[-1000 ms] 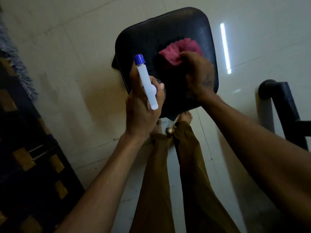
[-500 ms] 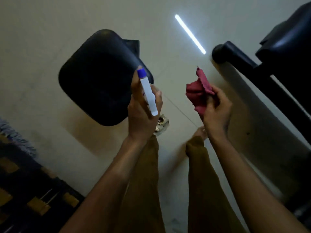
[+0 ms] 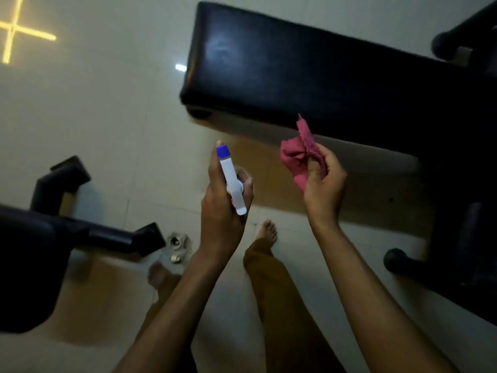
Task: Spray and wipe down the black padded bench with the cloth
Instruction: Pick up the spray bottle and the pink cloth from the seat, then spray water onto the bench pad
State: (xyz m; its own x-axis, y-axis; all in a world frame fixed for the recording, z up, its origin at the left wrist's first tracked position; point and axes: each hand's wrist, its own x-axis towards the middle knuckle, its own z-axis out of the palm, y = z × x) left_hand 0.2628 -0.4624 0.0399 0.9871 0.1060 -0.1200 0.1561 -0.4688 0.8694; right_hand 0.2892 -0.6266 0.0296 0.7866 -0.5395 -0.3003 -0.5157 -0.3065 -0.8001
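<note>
The left hand [image 3: 223, 211] grips a slim white spray bottle [image 3: 231, 181] with a blue cap – contents unseen, no legible label. The right hand [image 3: 324, 181] has its fingers [image 3: 314, 168] pinching a crumpled pink cloth [image 3: 298, 154], held just short of the black padded bench [image 3: 309, 74] – apart from it. Dark equipment legs [image 3: 113, 238] stand left on the tiled floor [image 3: 94, 117].

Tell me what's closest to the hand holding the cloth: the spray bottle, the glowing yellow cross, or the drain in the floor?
From the right hand, head view:
1. Spray bottle, just left, gripped by the left hand.
2. Floor drain, lower left, by the feet.
3. Yellow cross, far top-left corner.
</note>
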